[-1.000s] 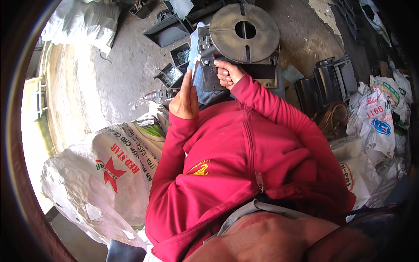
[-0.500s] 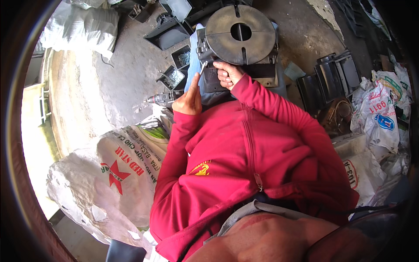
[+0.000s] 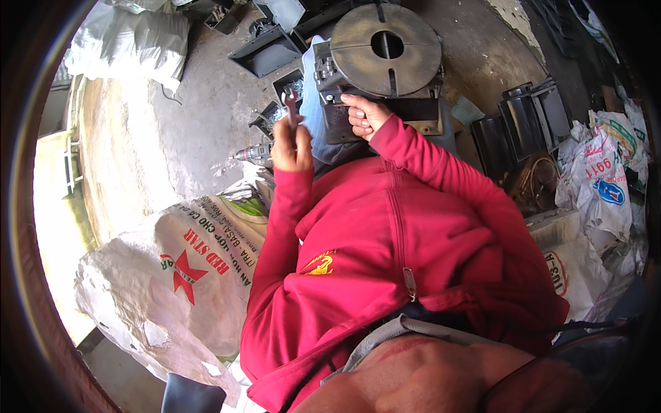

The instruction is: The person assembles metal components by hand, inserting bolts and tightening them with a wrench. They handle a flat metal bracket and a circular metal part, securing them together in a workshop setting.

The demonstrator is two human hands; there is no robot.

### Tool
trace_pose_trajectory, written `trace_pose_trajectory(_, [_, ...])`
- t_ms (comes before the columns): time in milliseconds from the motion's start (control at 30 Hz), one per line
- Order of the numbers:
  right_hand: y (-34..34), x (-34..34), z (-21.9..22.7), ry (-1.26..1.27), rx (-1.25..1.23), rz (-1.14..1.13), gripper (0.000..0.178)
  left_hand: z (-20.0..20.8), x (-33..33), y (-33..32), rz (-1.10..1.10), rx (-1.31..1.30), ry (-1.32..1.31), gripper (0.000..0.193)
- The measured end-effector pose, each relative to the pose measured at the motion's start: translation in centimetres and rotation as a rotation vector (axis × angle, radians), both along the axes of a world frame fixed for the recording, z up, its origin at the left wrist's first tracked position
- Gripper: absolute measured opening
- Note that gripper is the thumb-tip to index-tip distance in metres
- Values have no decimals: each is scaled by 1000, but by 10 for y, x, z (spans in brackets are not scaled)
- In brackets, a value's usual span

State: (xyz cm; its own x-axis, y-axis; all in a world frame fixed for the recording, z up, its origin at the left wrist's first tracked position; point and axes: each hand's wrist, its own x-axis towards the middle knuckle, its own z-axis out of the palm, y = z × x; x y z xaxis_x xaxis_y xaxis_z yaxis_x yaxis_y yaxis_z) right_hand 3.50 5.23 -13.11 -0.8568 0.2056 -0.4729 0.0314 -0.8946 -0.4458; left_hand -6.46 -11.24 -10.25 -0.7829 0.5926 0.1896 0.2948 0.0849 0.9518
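My left hand (image 3: 292, 148) is closed around an open-end wrench (image 3: 290, 103), its jaw pointing away from me, held left of a dark metal machine base (image 3: 337, 124). On that base sits a round, slotted metal plate (image 3: 351, 51) with a hole in its middle. My right hand (image 3: 367, 118) is at the base's near edge, fingers curled and thumb pressed toward a small bolt head (image 3: 330, 98). Whatever lies inside those fingers is hidden. Pale blue cloth (image 3: 311, 89) shows along the base's left side.
Two small bins of screws, one of them the nearer bin (image 3: 264, 124), stand beyond my left hand. A power drill (image 3: 253, 154) lies close to that wrist. Black metal housings (image 3: 516, 124) stand at the right, and a large white sack (image 3: 165, 275) is on my left.
My left hand has moved left, away from the base, and the wrench now stands out over the screw bins. My right hand stays at the base's near edge.
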Motion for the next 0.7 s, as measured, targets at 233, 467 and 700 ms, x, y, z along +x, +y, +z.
trace_pose_trajectory(233, [-3, -1, 4, -48, -36, -5, 25, -6, -7, 51, 59, -28, 580, 22])
trace_pose_trajectory(467, [-2, 1, 1, -43, 21, 32, 28, -14, -8, 53, 42, -96, 523, 16])
trace_pose_trajectory(700, [-1, 0, 4, -8, 15, 14, 22, -23, -14, 43, -138, 45, 153, 21])
